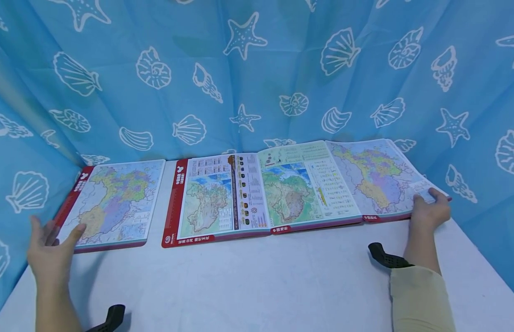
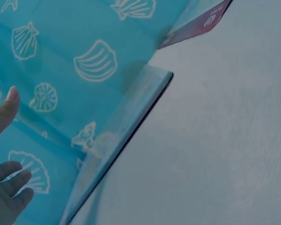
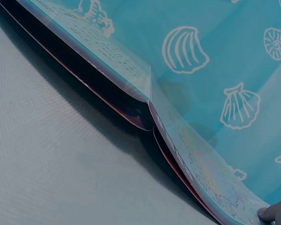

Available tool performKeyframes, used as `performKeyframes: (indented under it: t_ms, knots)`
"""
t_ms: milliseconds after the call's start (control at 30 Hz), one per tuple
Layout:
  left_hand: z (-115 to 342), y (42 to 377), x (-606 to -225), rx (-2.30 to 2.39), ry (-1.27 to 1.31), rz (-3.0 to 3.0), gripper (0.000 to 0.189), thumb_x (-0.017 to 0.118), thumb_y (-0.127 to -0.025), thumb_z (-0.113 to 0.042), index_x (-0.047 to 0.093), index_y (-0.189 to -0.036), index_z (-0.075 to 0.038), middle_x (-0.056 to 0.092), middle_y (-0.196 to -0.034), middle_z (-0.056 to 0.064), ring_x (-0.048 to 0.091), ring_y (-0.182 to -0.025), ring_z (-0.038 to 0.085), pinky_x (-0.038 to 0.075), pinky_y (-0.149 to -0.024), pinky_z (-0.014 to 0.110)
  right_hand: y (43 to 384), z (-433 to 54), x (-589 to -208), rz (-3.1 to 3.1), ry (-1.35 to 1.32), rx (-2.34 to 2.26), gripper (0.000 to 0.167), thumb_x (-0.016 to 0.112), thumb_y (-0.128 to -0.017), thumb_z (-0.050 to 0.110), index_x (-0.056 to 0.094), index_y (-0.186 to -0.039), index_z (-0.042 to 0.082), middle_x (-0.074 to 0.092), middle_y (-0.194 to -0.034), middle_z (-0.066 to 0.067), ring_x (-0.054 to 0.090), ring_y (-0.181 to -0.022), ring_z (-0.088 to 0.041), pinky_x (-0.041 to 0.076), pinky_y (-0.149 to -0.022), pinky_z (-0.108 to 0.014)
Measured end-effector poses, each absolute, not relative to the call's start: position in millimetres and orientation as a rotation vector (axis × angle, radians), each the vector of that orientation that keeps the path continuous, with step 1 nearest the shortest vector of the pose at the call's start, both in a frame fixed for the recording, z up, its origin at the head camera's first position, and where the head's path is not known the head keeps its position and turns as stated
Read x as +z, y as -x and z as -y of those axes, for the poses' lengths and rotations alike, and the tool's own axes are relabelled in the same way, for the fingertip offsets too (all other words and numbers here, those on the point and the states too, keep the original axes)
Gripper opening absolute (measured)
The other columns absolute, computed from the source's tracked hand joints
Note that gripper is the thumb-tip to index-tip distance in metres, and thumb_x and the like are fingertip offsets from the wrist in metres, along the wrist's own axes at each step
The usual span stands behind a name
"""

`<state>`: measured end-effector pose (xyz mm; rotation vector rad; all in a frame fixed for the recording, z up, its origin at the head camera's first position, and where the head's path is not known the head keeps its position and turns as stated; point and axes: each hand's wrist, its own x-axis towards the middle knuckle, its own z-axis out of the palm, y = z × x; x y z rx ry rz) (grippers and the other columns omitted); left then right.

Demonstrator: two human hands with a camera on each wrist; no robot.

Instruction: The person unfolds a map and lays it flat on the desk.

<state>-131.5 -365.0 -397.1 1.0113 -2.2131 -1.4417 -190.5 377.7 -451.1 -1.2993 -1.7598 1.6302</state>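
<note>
A folded map stack (image 1: 115,203) with a red left border lies at the left of the table. My left hand (image 1: 53,249) is at its near left corner, thumb and fingers spread; in the left wrist view, the left hand (image 2: 7,187) appears apart from the stack (image 2: 122,126). To the right, a fold-out map (image 1: 223,198) is spread in three panels. My right hand (image 1: 431,212) pinches the near right corner of its right-hand panel (image 1: 377,180), thumb on top. In the right wrist view, this thumb (image 3: 271,213) presses on the panel; the fingers beneath are hidden.
A white table (image 1: 257,281) bears both maps. Behind and at both sides hangs a blue curtain (image 1: 265,78) with white shells and starfish, touching the maps' far edges. Black wrist mounts (image 1: 387,258) sit on both forearms.
</note>
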Motion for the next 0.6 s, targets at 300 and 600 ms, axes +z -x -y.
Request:
performKeyframes:
  t_ms: [300,600]
  knots:
    - [373,125,-401,-1.427,-1.172,2.279,0.1,0.06,-0.081,-0.056,-0.016,-0.145,-0.039,-0.003,-0.158,-0.003,-0.003,-0.146,0.02,0.012,-0.116,0.043,188,-376,-448,1.768,1.285,1.629,0.053,0.054,-0.096,0.025,0.036,-0.145,0.031,0.027,-0.154,0.002,0.038,-0.136,-0.019,0.034,-0.108,-0.034]
    - [387,121,-418,-1.271,-1.207,2.355,0.09,0.053,-0.093,-0.039,-0.016,-0.148,-0.022,-0.011,-0.157,0.003,-0.008,-0.144,0.029,0.005,-0.115,0.051,189,-375,-449,1.741,1.289,1.639,0.052,0.055,-0.096,0.024,0.037,-0.144,0.031,0.028,-0.154,0.002,0.038,-0.136,-0.018,0.033,-0.109,-0.032]
